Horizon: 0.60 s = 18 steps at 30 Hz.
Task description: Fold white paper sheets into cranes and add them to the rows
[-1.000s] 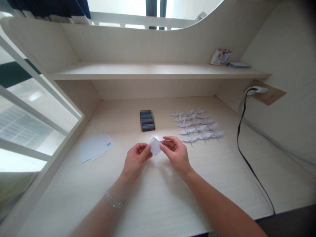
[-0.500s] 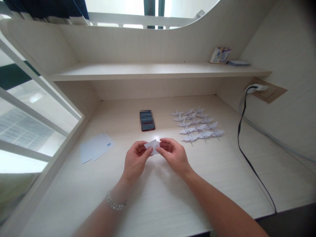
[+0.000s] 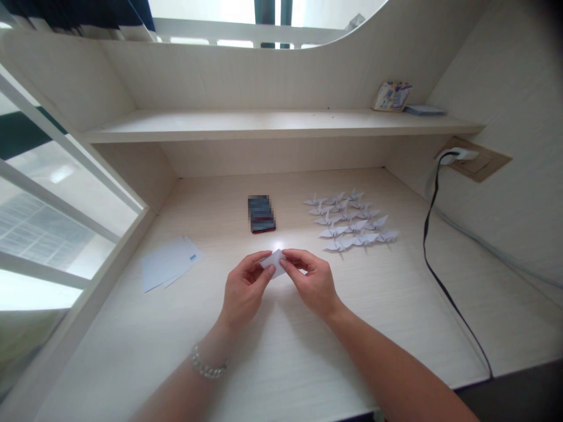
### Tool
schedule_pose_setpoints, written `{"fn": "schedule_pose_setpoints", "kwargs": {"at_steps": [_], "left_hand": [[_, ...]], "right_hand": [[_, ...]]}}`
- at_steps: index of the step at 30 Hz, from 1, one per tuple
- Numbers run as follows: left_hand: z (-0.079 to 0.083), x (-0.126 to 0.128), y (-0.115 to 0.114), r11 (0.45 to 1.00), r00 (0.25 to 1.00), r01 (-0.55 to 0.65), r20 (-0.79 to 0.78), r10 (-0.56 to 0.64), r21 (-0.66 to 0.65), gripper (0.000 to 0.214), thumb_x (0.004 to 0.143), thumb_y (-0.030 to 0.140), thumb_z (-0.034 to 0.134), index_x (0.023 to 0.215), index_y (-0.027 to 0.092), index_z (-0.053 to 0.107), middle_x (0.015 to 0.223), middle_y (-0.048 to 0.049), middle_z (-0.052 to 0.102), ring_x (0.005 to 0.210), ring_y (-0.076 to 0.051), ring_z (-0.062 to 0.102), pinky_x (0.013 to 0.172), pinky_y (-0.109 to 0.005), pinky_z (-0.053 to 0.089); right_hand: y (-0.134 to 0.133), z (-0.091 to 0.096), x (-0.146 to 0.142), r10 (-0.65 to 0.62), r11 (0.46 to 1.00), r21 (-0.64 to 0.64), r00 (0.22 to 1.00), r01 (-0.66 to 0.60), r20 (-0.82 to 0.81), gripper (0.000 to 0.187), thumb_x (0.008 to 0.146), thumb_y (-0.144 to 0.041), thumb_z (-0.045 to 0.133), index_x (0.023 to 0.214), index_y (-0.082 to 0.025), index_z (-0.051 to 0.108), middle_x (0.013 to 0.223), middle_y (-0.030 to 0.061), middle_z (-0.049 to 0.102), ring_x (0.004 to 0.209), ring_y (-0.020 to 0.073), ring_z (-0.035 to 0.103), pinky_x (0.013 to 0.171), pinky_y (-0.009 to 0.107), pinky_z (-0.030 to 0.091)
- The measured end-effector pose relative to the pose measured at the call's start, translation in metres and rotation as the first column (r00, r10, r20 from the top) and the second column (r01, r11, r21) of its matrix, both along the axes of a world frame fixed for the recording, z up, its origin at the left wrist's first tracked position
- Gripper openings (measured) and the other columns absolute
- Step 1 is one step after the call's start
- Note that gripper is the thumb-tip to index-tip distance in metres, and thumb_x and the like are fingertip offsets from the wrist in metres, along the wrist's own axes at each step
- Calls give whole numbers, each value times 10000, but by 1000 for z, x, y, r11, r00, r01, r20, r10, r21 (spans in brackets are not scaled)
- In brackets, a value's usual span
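Note:
A small piece of folded white paper [image 3: 275,264] is held above the desk between both hands. My left hand [image 3: 247,283] pinches its left side between thumb and fingers. On the other side, my right hand [image 3: 311,280] grips the paper's right edge, thumb in front and index finger behind. Beyond the hands to the right stand several white origami cranes [image 3: 352,225] in rows. Flat sheets of white paper [image 3: 166,265] lie to the left, one with a small blue mark. A dark phone [image 3: 261,214] rests just behind the hands.
A shelf [image 3: 281,124] runs across the back, carrying a patterned packet [image 3: 393,96] and a thin flat item [image 3: 424,110] at its right. From a wall socket [image 3: 475,159], a black cable [image 3: 433,275] trails down over the desk's right side. White bars [image 3: 57,181] border the left.
The fingers have closed in on the paper, with the right index finger now touching its top edge. The paper looks flatter, its upper flaps closer together. The camera view has shifted slightly.

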State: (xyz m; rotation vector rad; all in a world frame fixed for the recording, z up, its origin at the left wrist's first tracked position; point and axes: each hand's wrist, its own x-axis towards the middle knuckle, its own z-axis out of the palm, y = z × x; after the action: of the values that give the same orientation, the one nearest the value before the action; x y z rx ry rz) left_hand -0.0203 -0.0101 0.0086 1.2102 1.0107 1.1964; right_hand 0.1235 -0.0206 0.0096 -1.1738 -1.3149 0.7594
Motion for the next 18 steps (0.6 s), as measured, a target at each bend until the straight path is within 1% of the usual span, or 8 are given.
{"fn": "schedule_pose_setpoints", "kwargs": {"at_steps": [4, 7, 15, 18], "left_hand": [[-1, 0, 0, 1000, 1000, 22, 2, -22, 17, 335, 722, 242, 659, 1041, 164, 594, 820, -48, 659, 759, -157, 607, 722, -282, 493], [-3, 1, 0, 999, 1000, 16, 17, -16, 29, 326, 719, 242, 663, 1027, 164, 592, 812, -47, 656, 771, -165, 611, 728, -290, 493], [-4, 0, 1, 1000, 1000, -5, -14, 5, 30, 266, 729, 250, 657, 968, 161, 584, 797, -40, 651, 726, -145, 599, 662, -256, 484], [-5, 0, 2, 999, 999, -27, -32, 28, 40, 233, 727, 244, 660, 925, 155, 576, 795, -35, 646, 710, -135, 597, 639, -242, 479]], "right_hand": [[0, 1, 0, 0, 1000, 19, 1000, -1, 13, 182, 776, -233, 608, 942, -216, 681, 929, 55, 676, 814, 175, 636, 727, 302, 538], [-1, 2, 0, 11, 1000, 27, 1000, -12, 21, 179, 780, -230, 605, 941, -219, 683, 919, 54, 674, 819, 175, 632, 718, 299, 538], [-1, 5, 0, 23, 996, 87, 999, -27, 45, 166, 778, -180, 600, 908, -223, 694, 878, 40, 676, 790, 160, 627, 681, 277, 523], [-1, 5, -1, 33, 995, 91, 998, -38, 59, 164, 771, -164, 603, 898, -211, 696, 855, 41, 676, 761, 151, 622, 675, 272, 515]]}}
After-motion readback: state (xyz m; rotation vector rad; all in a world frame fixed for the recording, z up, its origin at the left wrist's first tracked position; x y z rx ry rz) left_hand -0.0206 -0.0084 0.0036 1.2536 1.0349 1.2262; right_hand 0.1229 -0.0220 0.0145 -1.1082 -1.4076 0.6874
